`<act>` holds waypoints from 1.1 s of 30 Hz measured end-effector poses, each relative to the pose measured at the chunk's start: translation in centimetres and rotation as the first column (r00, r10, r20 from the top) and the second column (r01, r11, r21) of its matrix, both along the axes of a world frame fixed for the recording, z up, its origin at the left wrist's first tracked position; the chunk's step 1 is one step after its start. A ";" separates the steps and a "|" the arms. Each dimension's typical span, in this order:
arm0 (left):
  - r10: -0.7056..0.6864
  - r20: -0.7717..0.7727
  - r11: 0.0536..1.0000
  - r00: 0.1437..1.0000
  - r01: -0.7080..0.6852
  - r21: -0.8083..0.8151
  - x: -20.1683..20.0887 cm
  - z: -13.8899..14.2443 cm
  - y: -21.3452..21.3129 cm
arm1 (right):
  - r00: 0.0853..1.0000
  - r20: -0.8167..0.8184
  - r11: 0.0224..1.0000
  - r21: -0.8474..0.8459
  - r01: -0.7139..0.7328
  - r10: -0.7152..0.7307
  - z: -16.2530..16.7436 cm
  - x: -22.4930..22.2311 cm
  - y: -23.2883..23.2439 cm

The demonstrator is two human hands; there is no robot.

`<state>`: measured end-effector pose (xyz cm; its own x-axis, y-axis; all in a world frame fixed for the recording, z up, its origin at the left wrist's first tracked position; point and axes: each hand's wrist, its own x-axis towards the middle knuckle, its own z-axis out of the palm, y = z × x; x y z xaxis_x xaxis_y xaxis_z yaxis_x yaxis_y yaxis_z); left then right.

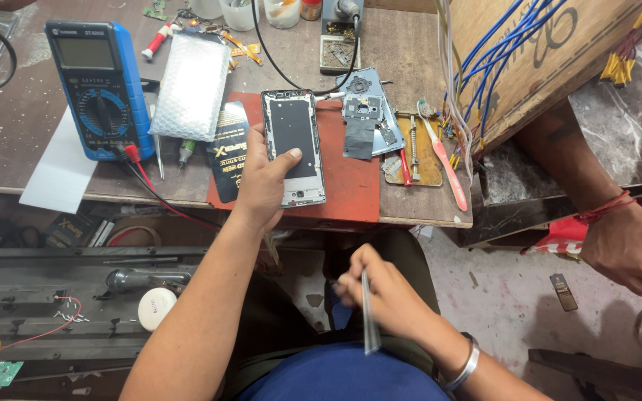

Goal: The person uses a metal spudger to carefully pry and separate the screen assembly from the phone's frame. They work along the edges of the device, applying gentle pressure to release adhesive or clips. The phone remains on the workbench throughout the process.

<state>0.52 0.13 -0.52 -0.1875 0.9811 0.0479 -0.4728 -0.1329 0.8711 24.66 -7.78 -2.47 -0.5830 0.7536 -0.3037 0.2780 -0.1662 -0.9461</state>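
Left hand (265, 182) grips an opened smartphone chassis (294, 145), back cover off, thumb pressed on its dark inner plate and fingers wrapped under its left edge; the chassis lies tilted on a red work mat (351, 186) at the front of the wooden bench (9, 126). Left of the hand: a blue digital multimeter (98, 89) with red and black leads, a bubble-wrap pouch (192, 85), and a black packet (229, 152) partly under the wrist. Right of the chassis: a detached phone back panel (365, 108), then a pink-handled toothbrush (443, 160). Right hand (380, 293) is held low, well apart from the chassis and below the bench edge, fingers closed on metal tweezers (369, 315) pointing downward. Far right, another person's hand (629, 249) with a red wrist thread hangs beside the bench.
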 end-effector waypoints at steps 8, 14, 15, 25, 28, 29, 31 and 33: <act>0.005 0.004 0.999 1.000 -0.005 0.034 0.1 -0.4 0.1 | 1.000 -0.002 0.815 0.579 0.015 -0.018 5.3 -2.0 3.4; 0.014 -0.020 0.997 1.000 -0.012 0.082 0.4 -0.3 0.1 | 0.976 -0.078 0.580 0.793 0.186 -0.205 6.6 -5.0 9.6; 0.013 -0.028 0.996 1.000 -0.010 0.085 0.5 -0.2 0.0 | 0.959 0.043 0.589 0.797 0.137 -0.281 6.6 -5.7 10.6; 0.063 -0.126 0.993 0.990 -0.050 0.105 0.7 -0.4 0.2 | 0.977 -0.192 0.544 0.813 0.209 -0.090 3.7 -6.9 12.5; 0.051 -0.153 0.995 0.987 -0.037 0.088 0.7 -0.5 0.3 | 0.983 -0.135 0.559 0.809 0.184 -0.128 3.4 -6.8 12.7; 0.037 -0.151 0.997 0.988 -0.026 0.077 0.6 -0.5 0.3 | 0.983 -0.129 0.560 0.809 0.179 -0.128 3.4 -6.8 12.7; 0.017 -0.151 0.997 0.988 -0.006 0.074 0.5 -0.4 0.3 | 0.985 -0.118 0.560 0.811 0.168 -0.125 3.5 -6.8 12.8; -0.002 -0.156 0.996 0.988 0.015 0.083 0.4 -0.4 0.2 | 0.987 -0.129 0.538 0.828 0.160 -0.096 3.4 -6.9 12.9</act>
